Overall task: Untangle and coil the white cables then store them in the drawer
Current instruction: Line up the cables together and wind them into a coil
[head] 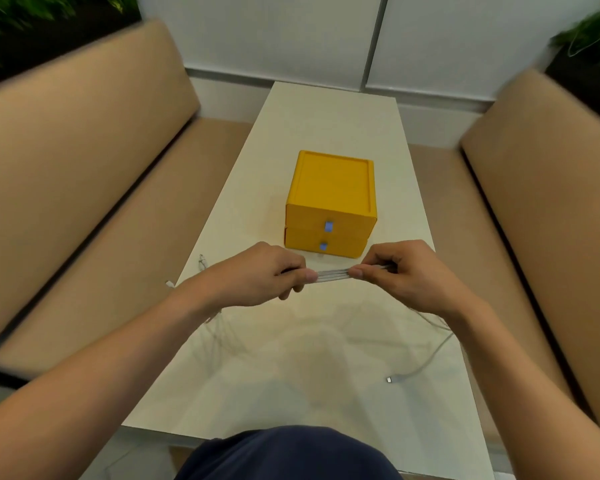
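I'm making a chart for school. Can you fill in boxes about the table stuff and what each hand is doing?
table: white table, long and narrow
drawer box: yellow drawer box, two drawers, both closed, blue tabs
cables: white cables, several strands bundled, stretched between the hands
left hand: left hand pinches one end of the bundle
right hand: right hand pinches the other end
loose end: cable tail trails to a plug on the table
stored yet: no
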Motion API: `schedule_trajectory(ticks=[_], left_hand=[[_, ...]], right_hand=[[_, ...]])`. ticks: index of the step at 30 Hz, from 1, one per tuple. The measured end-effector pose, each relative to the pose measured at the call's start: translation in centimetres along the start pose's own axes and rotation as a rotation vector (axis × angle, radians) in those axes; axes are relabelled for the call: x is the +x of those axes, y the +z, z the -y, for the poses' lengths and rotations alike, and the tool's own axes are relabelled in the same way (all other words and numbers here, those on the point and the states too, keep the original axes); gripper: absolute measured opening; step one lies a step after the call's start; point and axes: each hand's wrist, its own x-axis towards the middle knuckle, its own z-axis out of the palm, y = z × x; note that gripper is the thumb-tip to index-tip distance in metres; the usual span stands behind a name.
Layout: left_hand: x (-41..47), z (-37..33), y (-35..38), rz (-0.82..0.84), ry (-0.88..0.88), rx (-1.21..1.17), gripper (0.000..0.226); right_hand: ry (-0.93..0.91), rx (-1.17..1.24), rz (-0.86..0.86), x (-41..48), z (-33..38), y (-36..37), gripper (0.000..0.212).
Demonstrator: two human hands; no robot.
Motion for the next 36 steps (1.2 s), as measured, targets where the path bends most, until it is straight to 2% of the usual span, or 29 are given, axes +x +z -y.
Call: schedule_trajectory(ticks=[6,9,11,14,17,19,21,27,31,33,36], left_hand=[[-0.3,-1.0,-1.3,0.135,0.008,-0.255,0.037],[-0.5,-1.4,-2.1,0.27,-0.012,-0.252,0.025],[-0.6,-1.3,-2.7,0.319,0.013,-0.154,0.018],[-0.2,-0.8,-3.2,0.257,0.018,0.081,0.018],[0.3,-0.5,-2.4,0.106,-0.035,0.247,0.026],[0.2,0.0,-2.0,0.004,-0.045,0.282,0.034],[-0.1,0.5,-2.3,-0.023,0.007,0.286,0.038],[-0.8,1.4,-5.3,0.163,0.108,-0.038,0.03],[-1.2,2.6,-6.0,0.303,0.035,-0.404,0.033],[-1.1,3.4,-5.7,0.312,0.008,-0.395,0.031],[-0.9,4.3,-4.4,0.259,-0.012,-0.248,0.022]], right_hand=[[-0.014,0.045,0.009,-0.5,0.2,-1.1,0.031],[-0.018,-0.01,-0.026,-0.6,0.6,-1.1,0.03],[-0.02,-0.044,-0.045,-0.6,0.9,-0.9,0.032],[-0.004,-0.071,-0.072,-0.7,1.0,-0.5,0.028],[0.03,-0.104,-0.125,-0.6,1.2,-0.3,0.027],[0.064,-0.083,-0.15,-0.7,1.5,-0.6,0.027],[0.08,-0.072,-0.14,-0.8,1.6,-0.7,0.028],[0.091,-0.037,-0.157,-0.6,2.4,-0.3,0.035],[0.116,-0.063,-0.14,-0.5,2.7,1.0,0.035],[0.151,-0.142,-0.127,-0.3,2.7,2.1,0.034],[0.165,-0.438,-0.096,-0.4,2.8,4.2,0.042]])
